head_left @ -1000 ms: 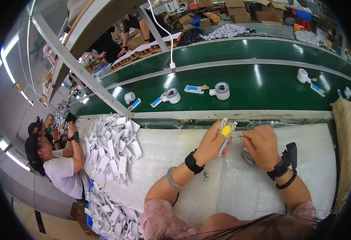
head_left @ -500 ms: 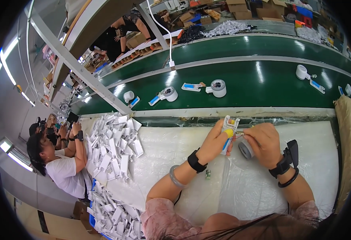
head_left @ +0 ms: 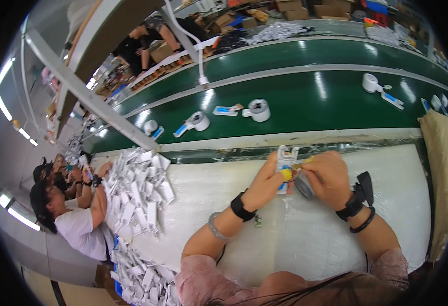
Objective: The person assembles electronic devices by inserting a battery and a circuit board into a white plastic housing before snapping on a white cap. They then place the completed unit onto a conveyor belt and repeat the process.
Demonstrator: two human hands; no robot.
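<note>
My left hand [head_left: 265,184] is closed around a white plastic handle piece [head_left: 284,153] with a blue strip in it. A yellow cover wraps the left thumb. My right hand [head_left: 332,176] pinches a small brownish piece [head_left: 297,166] against the handle, its fingertips close to the left thumb; thin wires there are partly hidden. Below the right fingers hangs a grey-and-white round housing [head_left: 304,186], partly covered by the hand. On the covered table [head_left: 336,239], a small green circuit board [head_left: 258,221] lies below the left hand.
White plastic pieces are heaped [head_left: 137,194] at left, with more in a blue bin [head_left: 144,275] below. Across the green conveyor [head_left: 305,109] lie several round housings with handles [head_left: 258,109]. A metal post [head_left: 101,109] slants at left; a co-worker [head_left: 78,224] stands beyond the heap.
The view has shifted slightly. My right fingers have come closer to the handle, and the brownish piece now shows between the hands. The co-worker's hand has lowered toward the heap.
</note>
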